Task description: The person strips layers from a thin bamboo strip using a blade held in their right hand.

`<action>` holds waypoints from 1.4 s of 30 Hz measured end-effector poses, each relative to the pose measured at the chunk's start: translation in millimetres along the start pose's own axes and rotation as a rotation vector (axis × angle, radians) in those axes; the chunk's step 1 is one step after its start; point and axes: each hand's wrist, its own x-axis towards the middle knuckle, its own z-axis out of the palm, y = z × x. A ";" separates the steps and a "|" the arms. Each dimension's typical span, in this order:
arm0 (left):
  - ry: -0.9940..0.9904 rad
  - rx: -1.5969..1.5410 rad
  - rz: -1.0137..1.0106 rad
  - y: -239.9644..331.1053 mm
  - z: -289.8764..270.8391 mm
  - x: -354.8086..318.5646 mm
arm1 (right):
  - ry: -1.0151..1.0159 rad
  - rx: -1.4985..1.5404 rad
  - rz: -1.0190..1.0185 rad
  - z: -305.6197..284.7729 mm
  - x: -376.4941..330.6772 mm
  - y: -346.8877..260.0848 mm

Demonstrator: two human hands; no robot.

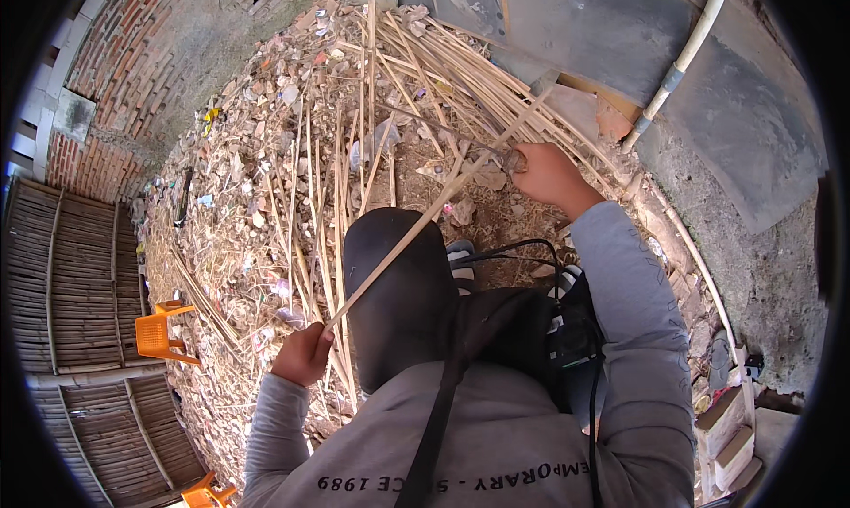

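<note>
A long pale bamboo strip (398,248) runs slantwise across my dark-covered knee, from lower left to upper right. Its near end is pinched in the closed fingers of my left hand (301,355). Farther up, my right hand (547,178) is closed beside the strip, around the end of a tool with a long, thin, dark blade (443,127). This blade points to the upper left and crosses the strip close to my fingers. The tool's handle is hidden in my fist, so its exact kind is unclear.
Many bamboo strips (478,69) lie fanned out ahead, with more strips (341,198) left of my knee. Rubble and litter (230,216) cover the ground. An orange plastic chair (154,335) stands left, by a bamboo-slat panel (88,286). At right, a pale pole (677,69) leans near grey sheets.
</note>
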 end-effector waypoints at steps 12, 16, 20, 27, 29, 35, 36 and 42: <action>-0.051 -0.268 -0.179 -11.4 23.5 -1.9 | -0.068 -0.034 -0.183 -0.8 3.3 -14.3; 0.029 -0.206 -0.161 -4.4 24.9 4.7 | 0.083 0.028 -0.077 15.3 5.8 20.7; 0.041 -0.164 -0.129 -6.6 21.1 3.5 | 0.062 0.009 -0.114 3.0 1.5 -1.5; -0.020 -0.207 -0.086 -43.8 37.4 18.4 | 0.193 0.179 -0.114 14.7 9.7 31.7; -0.002 -0.202 -0.097 -26.2 21.9 14.4 | 0.144 0.077 -0.008 7.6 3.8 20.6; 0.030 -0.238 -0.151 -48.9 33.1 5.5 | -0.071 -0.038 -0.066 -5.8 1.4 -6.4; 0.025 -0.241 -0.135 -45.7 33.0 9.7 | -0.062 -0.046 -0.055 2.0 -0.3 11.0; 0.045 -0.162 -0.147 -35.6 18.9 -0.6 | 0.147 0.017 -0.049 -2.5 3.8 8.7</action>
